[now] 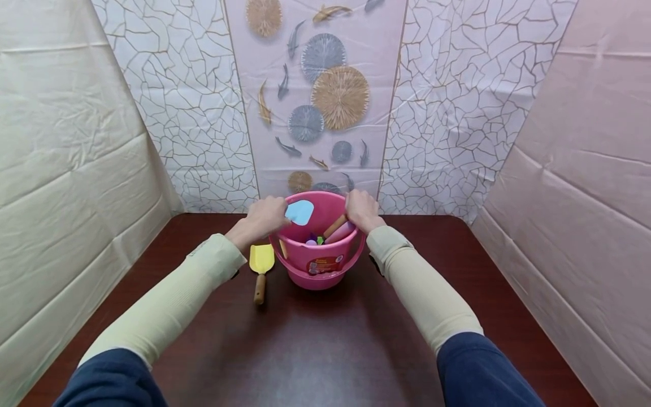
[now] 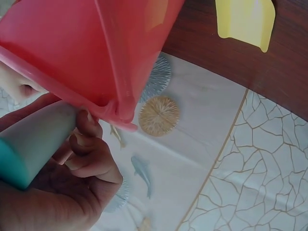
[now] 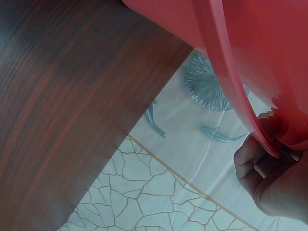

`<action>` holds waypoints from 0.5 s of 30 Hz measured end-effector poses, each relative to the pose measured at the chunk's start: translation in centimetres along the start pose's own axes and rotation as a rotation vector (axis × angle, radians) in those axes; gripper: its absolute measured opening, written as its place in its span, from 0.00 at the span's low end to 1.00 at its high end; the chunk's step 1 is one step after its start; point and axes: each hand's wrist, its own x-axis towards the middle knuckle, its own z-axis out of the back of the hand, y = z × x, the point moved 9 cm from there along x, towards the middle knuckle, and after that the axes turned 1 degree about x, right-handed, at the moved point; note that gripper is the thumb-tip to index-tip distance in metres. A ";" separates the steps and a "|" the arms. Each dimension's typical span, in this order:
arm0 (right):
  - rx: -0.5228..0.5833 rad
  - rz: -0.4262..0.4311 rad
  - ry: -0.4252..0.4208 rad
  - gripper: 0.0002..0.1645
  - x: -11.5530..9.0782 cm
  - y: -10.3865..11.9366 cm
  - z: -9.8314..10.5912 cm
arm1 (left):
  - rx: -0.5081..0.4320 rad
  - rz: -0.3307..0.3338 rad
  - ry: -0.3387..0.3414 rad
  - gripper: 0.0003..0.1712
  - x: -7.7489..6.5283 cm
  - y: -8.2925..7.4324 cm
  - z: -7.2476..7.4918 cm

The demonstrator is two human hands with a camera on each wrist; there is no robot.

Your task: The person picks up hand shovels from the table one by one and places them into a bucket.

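A pink bucket (image 1: 295,255) with a red label stands upright between both hands, its pink carrying handle (image 1: 352,263) hanging down across the front. My left hand (image 1: 265,216) grips the rim at the left, fingers curled. Across that palm in the left wrist view lies a smooth grey-white tool handle (image 2: 45,134) with a teal end. Next to this hand, a light blue shovel blade (image 1: 300,212) shows over the bucket's inside. My right hand (image 1: 362,209) holds the opposite rim, its fingers by the handle's joint. Inside are a wooden-handled tool (image 1: 334,226) and small purple and green pieces, partly hidden.
A yellow shovel (image 1: 261,259) with a wooden handle lies on the dark wooden table (image 1: 315,350), left of the bucket. Behind the table's far edge hangs a patterned cloth (image 1: 193,141), and plain pale cloths flank both sides.
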 end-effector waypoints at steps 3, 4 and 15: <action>0.002 -0.004 0.004 0.28 0.0 0.0 0.0 | 0.008 -0.004 0.022 0.11 0.2 -0.3 0.0; 0.003 -0.004 0.006 0.28 0.0 0.1 0.0 | 0.010 0.000 0.029 0.10 0.2 -0.4 0.0; -0.002 0.009 -0.012 0.28 0.0 0.1 0.1 | 0.043 0.012 0.102 0.07 0.9 -1.8 -0.8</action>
